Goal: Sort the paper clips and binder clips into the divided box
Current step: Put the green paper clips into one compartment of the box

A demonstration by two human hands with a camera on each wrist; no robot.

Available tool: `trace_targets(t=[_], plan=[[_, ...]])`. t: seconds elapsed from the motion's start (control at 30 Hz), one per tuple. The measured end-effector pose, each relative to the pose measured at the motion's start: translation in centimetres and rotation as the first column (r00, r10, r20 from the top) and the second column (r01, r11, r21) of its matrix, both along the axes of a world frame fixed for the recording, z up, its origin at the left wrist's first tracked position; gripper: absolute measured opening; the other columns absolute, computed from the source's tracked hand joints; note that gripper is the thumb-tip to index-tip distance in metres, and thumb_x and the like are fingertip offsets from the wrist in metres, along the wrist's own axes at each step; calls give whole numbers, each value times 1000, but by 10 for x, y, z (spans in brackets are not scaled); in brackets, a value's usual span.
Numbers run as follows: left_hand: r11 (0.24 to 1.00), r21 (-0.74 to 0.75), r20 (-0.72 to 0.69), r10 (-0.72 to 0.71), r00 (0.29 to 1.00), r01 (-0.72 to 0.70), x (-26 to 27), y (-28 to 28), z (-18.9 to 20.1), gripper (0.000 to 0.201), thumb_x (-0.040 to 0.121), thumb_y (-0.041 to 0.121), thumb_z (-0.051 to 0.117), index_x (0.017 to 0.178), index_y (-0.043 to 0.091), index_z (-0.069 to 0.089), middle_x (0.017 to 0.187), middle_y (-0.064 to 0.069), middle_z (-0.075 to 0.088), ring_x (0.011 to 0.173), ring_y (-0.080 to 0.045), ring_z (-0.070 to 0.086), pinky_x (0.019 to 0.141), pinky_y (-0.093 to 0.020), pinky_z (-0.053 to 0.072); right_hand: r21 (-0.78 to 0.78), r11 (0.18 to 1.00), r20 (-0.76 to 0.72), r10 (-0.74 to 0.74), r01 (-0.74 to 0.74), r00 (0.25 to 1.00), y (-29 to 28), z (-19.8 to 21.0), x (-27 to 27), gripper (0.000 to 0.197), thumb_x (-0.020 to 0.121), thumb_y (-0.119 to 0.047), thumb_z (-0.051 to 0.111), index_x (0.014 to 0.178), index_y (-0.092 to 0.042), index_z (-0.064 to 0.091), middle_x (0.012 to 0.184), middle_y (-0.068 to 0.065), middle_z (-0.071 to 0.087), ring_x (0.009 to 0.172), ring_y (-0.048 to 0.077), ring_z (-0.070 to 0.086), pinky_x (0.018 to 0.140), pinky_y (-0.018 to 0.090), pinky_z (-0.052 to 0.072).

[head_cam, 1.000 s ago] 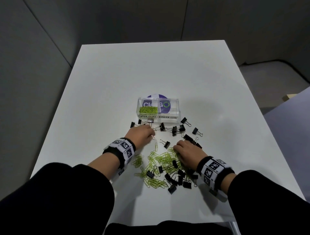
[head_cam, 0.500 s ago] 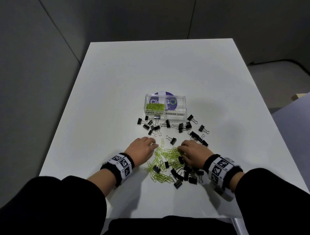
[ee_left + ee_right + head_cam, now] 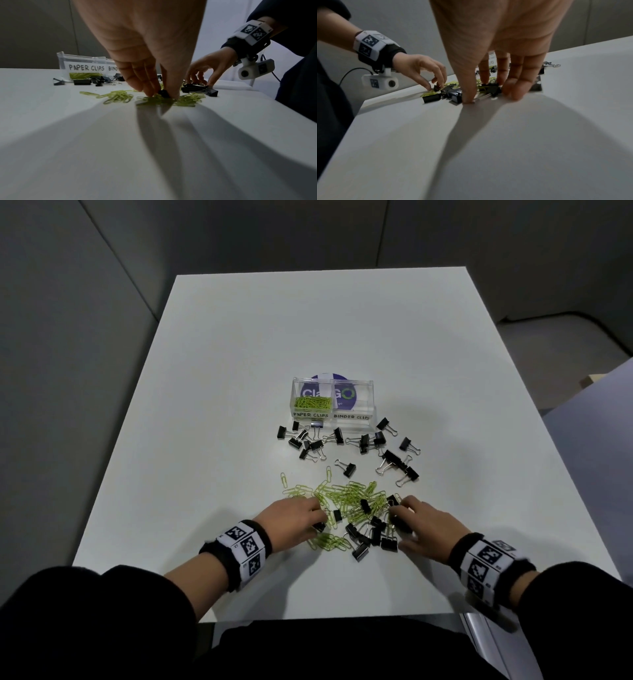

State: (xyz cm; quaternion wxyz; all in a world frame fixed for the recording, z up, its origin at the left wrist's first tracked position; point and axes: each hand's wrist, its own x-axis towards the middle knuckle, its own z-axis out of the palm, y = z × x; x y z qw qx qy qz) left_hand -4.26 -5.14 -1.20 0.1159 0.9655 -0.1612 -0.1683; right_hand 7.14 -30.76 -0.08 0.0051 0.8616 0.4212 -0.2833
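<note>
The clear divided box (image 3: 363, 383) stands mid-table; its left half, labelled PAPER CLIPS, holds green paper clips (image 3: 313, 402). The right half, labelled BINDER CLIPS, shows only a purple sticker underneath. A mixed pile of green paper clips (image 3: 351, 497) and black binder clips (image 3: 376, 534) lies near the front. At the pile's left side my left hand (image 3: 315, 519) pinches a small black binder clip (image 3: 163, 93) between thumb and fingers. On the right side my right hand (image 3: 397, 515) has its thumb on the table and its fingers curled round another binder clip (image 3: 491, 88).
More black binder clips (image 3: 363, 441) are scattered in a row between the pile and the box. The white table (image 3: 239, 364) has its front edge just behind my wrists. Grey partition walls stand on the left and behind it.
My left hand drew back from the clips beside the box to the pile's left side and took hold of a binder clip. The right hand stayed at the pile's right side.
</note>
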Motion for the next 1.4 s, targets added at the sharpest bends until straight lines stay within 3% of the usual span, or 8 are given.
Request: trace_targets(t=[0.13, 0.3, 0.53, 0.63, 0.8, 0.93, 1.13, 1.4], plan=[[998, 34, -50, 61, 997, -60, 9, -8, 4, 32, 94, 22, 50, 124, 10, 53, 117, -12, 56, 106, -28, 55, 80, -35, 45, 80, 993, -13, -81, 81, 997, 6, -4, 0, 45, 86, -29, 58, 127, -16, 42, 127, 7, 43, 108, 25, 50, 84, 33, 47], [1000, -14, 48, 22, 999, -21, 12, -8, 9, 26, 86, 18, 58, 111, 14, 63, 93, -12, 62, 74, -30, 63, 56, -32, 46, 90, 984, -26, -150, 151, 988, 15, -11, 5, 35, 89, -22, 53, 122, -17, 44, 119, 6, 48, 101, 24, 54, 81, 31, 46], [981, -18, -92, 191, 977, -194, 25, -26, 19, 22, 94, 17, 38, 112, 8, 48, 110, -11, 53, 74, -19, 43, 64, -29, 37, 139, 978, -18, -157, 158, 988, 20, -12, 10, 33, 92, -19, 48, 124, -15, 45, 119, 7, 48, 95, 27, 57, 77, 31, 46], [987, -19, -84, 160, 984, -162, 26, -32, 17, 22, 93, 6, 42, 113, 11, 50, 111, -10, 53, 80, -22, 52, 64, -27, 37, 169, 973, -8, -160, 159, 987, 19, -7, 17, 36, 93, -25, 49, 128, -14, 48, 121, 8, 48, 102, 24, 56, 83, 30, 47], [998, -31, -17, 63, 998, -63, 23, -52, 16, 21, 93, 11, 43, 106, 7, 59, 105, -11, 54, 89, -25, 53, 64, -28, 35, 277, 939, -20, -206, 204, 978, 12, 6, 25, 15, 87, -8, 53, 102, -6, 54, 121, 11, 43, 85, 28, 57, 70, 27, 44], [999, -30, -58, -34, 998, 32, 16, -69, 12, 33, 87, 31, 56, 112, 9, 54, 111, -10, 48, 92, -25, 52, 66, -31, 39, 211, 971, -45, -106, 114, 993, 2, 9, 10, 4, 86, -5, 49, 85, -9, 48, 121, 11, 43, 79, 25, 51, 66, 26, 40], [996, 13, -123, -83, 989, 85, 11, -79, 5, 36, 88, 25, 56, 117, 6, 48, 116, -14, 46, 99, -29, 50, 70, -35, 40, 234, 972, 3, 22, -22, 1000, -10, -4, -14, 22, 86, -8, 53, 107, -4, 58, 118, 15, 49, 86, 32, 58, 75, 36, 49], [997, 15, -101, -77, 992, 79, 11, -83, -1, 29, 94, 18, 45, 116, 0, 51, 111, -19, 52, 94, -33, 55, 70, -40, 41, 314, 938, 74, 129, -146, 989, -2, -25, -30, 17, 76, -6, 60, 93, -3, 57, 100, 20, 56, 65, 35, 58, 46, 38, 51]])
